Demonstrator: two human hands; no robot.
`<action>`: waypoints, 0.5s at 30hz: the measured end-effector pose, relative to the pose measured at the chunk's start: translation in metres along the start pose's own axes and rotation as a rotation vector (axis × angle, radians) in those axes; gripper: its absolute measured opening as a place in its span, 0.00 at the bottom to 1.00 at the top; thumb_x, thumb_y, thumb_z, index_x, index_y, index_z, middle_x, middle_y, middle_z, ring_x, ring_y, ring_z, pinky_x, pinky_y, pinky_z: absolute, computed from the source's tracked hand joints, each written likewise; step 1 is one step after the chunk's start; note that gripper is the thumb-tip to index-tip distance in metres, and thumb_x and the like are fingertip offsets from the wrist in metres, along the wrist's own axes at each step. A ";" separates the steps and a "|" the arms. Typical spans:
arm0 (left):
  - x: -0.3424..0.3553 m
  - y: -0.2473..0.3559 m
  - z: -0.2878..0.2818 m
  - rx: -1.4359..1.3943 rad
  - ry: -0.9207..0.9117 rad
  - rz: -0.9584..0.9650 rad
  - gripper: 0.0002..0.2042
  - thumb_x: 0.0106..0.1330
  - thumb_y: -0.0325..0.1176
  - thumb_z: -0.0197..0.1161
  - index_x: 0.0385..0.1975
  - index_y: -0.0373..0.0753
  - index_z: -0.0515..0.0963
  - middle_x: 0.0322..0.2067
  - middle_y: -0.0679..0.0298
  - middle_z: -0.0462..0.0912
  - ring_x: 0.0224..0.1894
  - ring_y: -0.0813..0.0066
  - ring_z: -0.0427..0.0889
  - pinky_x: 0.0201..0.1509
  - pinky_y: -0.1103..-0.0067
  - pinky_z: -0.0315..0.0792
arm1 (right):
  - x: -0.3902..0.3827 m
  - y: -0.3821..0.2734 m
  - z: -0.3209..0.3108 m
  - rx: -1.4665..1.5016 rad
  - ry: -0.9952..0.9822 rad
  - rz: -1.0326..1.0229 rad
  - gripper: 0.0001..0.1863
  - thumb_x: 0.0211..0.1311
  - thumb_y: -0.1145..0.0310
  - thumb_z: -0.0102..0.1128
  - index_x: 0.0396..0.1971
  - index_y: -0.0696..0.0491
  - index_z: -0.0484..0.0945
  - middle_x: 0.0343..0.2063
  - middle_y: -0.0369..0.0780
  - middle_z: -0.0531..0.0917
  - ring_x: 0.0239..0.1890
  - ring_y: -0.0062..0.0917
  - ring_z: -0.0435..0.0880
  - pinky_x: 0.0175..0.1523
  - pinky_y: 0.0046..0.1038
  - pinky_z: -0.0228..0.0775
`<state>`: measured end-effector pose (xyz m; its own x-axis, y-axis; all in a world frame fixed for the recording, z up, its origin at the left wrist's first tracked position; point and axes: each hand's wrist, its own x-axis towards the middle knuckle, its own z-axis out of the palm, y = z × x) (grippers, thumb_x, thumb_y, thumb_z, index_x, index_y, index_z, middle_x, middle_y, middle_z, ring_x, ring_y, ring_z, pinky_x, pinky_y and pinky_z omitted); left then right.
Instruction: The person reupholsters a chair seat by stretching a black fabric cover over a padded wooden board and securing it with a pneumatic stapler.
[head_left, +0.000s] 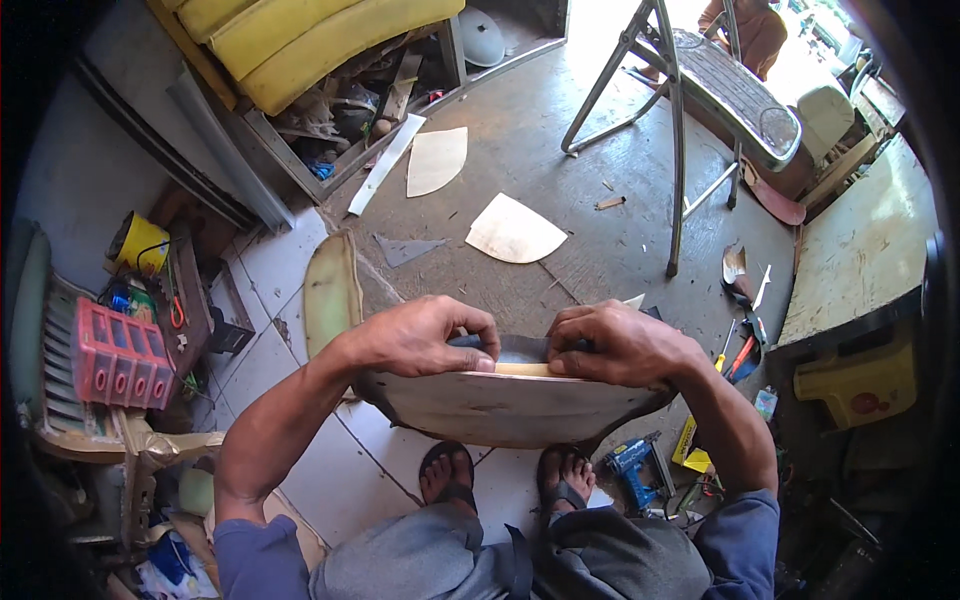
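Observation:
Upright in front of my knees stands a seat panel (pixel 520 408), a pale curved board with a dark cover wrapped round its edges. Along its top edge, between my hands, shows a yellowish strip that looks like foam (pixel 527 369). My left hand (pixel 425 338) is closed on the top edge, its thumb on the near side and curled fingers at the dark cover (pixel 520 348). In the same way, my right hand (pixel 622 343) pinches the edge a little to the right. The far side of the panel is hidden from me.
By my right foot lie a blue staple gun (pixel 632 470), a yellow box (pixel 690 447) and hand tools. Pale cut pieces (pixel 515 230) and a foam piece (pixel 333 285) lie on the floor ahead. A folding chair (pixel 735 95) stands far right, a person (pixel 757 40) beyond it.

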<state>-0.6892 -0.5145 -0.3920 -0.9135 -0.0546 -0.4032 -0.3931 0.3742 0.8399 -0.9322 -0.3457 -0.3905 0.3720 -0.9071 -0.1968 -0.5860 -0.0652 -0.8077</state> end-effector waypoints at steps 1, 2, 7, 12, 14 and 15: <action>0.000 0.002 -0.001 0.052 -0.032 -0.017 0.20 0.64 0.46 0.72 0.44 0.35 0.81 0.37 0.60 0.85 0.45 0.69 0.82 0.53 0.70 0.73 | 0.001 -0.002 0.000 -0.008 -0.024 0.039 0.17 0.68 0.61 0.59 0.45 0.59 0.85 0.38 0.49 0.85 0.42 0.38 0.86 0.52 0.38 0.75; 0.002 0.007 -0.003 0.103 -0.063 -0.034 0.20 0.63 0.46 0.72 0.44 0.35 0.81 0.38 0.59 0.85 0.45 0.67 0.83 0.53 0.69 0.74 | 0.002 -0.005 0.000 -0.015 -0.048 0.078 0.17 0.68 0.62 0.58 0.44 0.59 0.84 0.38 0.50 0.85 0.41 0.39 0.86 0.51 0.38 0.75; 0.012 0.014 -0.003 0.317 -0.107 -0.009 0.21 0.58 0.43 0.74 0.45 0.36 0.80 0.40 0.53 0.85 0.46 0.58 0.84 0.52 0.65 0.75 | 0.011 -0.012 -0.001 0.048 -0.081 0.328 0.17 0.67 0.61 0.58 0.43 0.60 0.83 0.36 0.51 0.85 0.40 0.42 0.85 0.49 0.39 0.74; 0.015 0.018 -0.003 0.507 0.102 0.200 0.17 0.55 0.35 0.73 0.42 0.34 0.82 0.38 0.53 0.85 0.43 0.55 0.86 0.47 0.65 0.78 | 0.004 0.001 0.007 -0.020 0.127 0.085 0.15 0.65 0.62 0.61 0.42 0.59 0.82 0.36 0.49 0.83 0.41 0.44 0.84 0.49 0.41 0.74; 0.015 0.010 -0.003 0.436 0.200 0.248 0.12 0.56 0.31 0.72 0.39 0.34 0.83 0.36 0.54 0.85 0.40 0.55 0.86 0.45 0.66 0.79 | 0.005 0.003 0.004 -0.125 0.213 -0.087 0.15 0.64 0.63 0.63 0.42 0.59 0.81 0.37 0.48 0.81 0.41 0.45 0.84 0.49 0.42 0.75; 0.016 0.007 -0.003 0.399 0.248 0.272 0.10 0.57 0.30 0.71 0.37 0.34 0.83 0.35 0.54 0.85 0.39 0.55 0.86 0.44 0.66 0.80 | 0.006 0.003 0.002 -0.165 0.224 -0.115 0.15 0.63 0.63 0.64 0.42 0.58 0.80 0.37 0.49 0.81 0.42 0.46 0.84 0.49 0.43 0.75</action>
<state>-0.7066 -0.5152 -0.3916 -0.9930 -0.1057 -0.0518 -0.1126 0.7253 0.6791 -0.9299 -0.3505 -0.3950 0.2855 -0.9578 0.0325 -0.6656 -0.2226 -0.7123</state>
